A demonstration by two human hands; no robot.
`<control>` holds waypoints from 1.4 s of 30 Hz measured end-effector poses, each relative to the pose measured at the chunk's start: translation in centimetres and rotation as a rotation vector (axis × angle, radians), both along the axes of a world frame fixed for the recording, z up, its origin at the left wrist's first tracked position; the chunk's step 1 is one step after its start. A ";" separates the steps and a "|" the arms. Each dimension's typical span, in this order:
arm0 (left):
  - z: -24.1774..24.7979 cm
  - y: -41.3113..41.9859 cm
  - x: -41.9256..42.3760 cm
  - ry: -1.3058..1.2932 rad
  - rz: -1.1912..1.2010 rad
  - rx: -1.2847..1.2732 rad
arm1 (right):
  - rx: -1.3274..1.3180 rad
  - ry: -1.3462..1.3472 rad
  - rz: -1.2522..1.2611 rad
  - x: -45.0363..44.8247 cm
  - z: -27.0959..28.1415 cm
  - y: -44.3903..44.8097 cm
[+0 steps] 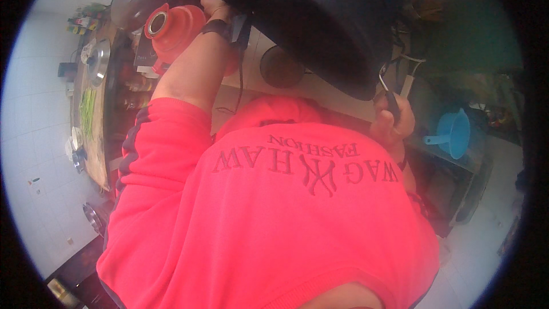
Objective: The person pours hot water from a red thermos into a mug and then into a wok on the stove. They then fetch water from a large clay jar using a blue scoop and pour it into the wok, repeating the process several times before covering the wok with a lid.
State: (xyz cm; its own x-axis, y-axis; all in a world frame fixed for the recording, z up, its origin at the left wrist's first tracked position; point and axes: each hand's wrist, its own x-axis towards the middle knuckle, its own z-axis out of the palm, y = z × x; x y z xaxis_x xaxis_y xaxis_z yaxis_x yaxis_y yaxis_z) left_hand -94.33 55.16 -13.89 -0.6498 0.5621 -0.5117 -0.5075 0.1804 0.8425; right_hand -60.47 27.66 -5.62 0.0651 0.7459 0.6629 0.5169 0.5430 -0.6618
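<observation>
A large black wok or pan (317, 21), tilted and cut off by the top edge, hangs over the space before me. My left hand (215, 8) reaches to its left end beside a red kettle or jug (178, 28); the fingertips and whatever they touch are partly hidden. My right hand (393, 118) is closed around a black grip (392, 106) with a curved metal shank, close to the pan's lower right rim. Whether that shank joins the pan cannot be told. A dark round pan or disc (282, 66) lies below, between my arms.
At left, a wooden board or counter (99, 137) bears green stalks (88, 113) and a metal lid (99, 62). A blue plastic dipper (453, 134) stands on the right-hand counter. A dark cable (241, 68) hangs near my left forearm.
</observation>
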 end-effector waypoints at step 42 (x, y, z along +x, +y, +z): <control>0.2 8.3 -1.9 0.050 -0.260 -0.085 | -0.991 1.189 0.206 9.3 -10.1 32.3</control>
State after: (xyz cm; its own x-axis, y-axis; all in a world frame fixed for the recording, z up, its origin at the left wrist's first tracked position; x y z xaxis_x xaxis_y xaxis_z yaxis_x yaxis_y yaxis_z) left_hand -96.23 63.46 -13.71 -0.5146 0.6697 -0.5355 -0.3930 0.3709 0.8414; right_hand -51.16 59.91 -15.68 0.0207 0.8996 -0.4363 -0.5699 -0.3479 -0.7445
